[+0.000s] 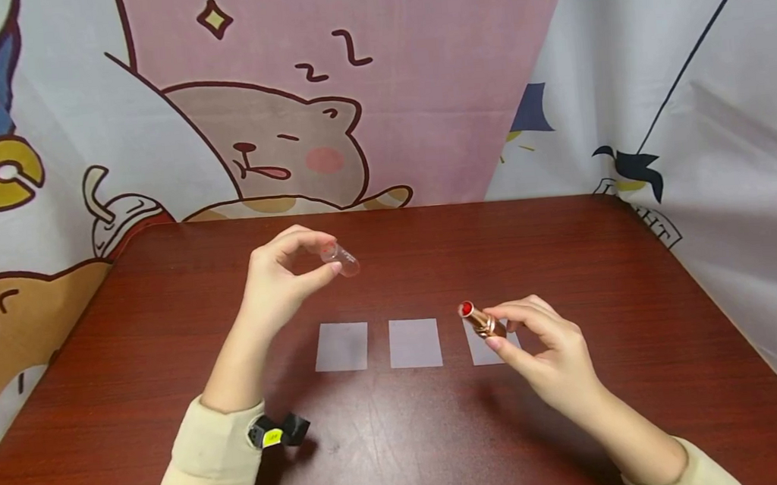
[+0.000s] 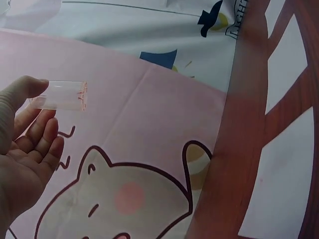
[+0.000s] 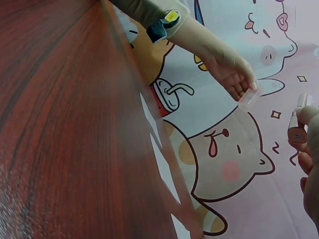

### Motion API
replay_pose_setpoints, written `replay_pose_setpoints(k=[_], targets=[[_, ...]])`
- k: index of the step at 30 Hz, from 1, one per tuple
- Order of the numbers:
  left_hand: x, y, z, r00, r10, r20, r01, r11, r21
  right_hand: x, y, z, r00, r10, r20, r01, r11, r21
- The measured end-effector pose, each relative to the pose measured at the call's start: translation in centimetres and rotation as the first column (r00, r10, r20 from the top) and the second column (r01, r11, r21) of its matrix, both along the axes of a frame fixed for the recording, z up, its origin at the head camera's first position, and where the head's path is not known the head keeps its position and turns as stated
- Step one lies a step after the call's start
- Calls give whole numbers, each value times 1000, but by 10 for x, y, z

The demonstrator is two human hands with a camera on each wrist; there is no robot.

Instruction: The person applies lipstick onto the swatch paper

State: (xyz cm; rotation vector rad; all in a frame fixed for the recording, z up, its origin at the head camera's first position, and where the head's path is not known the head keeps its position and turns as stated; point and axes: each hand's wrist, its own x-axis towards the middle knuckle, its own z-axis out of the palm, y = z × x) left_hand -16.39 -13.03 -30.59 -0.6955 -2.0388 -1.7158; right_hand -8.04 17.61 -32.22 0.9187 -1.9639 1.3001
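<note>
The left hand (image 1: 275,282) is pinching a clear cap (image 1: 340,259) above the counter (image 1: 404,439), centre frame. The right hand's (image 1: 548,352) grip is clamped on an open lipstick (image 1: 480,320), lower right. Lining the cap squarely with the red tip should avoid smearing.

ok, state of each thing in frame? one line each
lipstick: uncapped, red tip exposed, held above the table in the right hand
clear cap: off the lipstick, pinched in the raised left hand
three paper slips: flat on the table, side by side; the right one partly hidden under the right hand
</note>
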Motion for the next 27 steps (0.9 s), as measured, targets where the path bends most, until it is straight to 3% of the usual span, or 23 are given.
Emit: replay_pose_setpoints(k=[15, 23, 27], targets=[[-19, -22, -19, 988, 36, 147, -21, 994, -104, 0, 0, 1, 1000, -12, -9, 12, 1000, 2], [-10, -24, -9, 979, 69, 192, -34, 984, -177, 0, 0, 1, 1000, -13, -6, 13, 1000, 1], [-13, -28, -13, 973, 72, 221, -28, 980, -195, 0, 0, 0, 1000, -14, -6, 14, 1000, 2]])
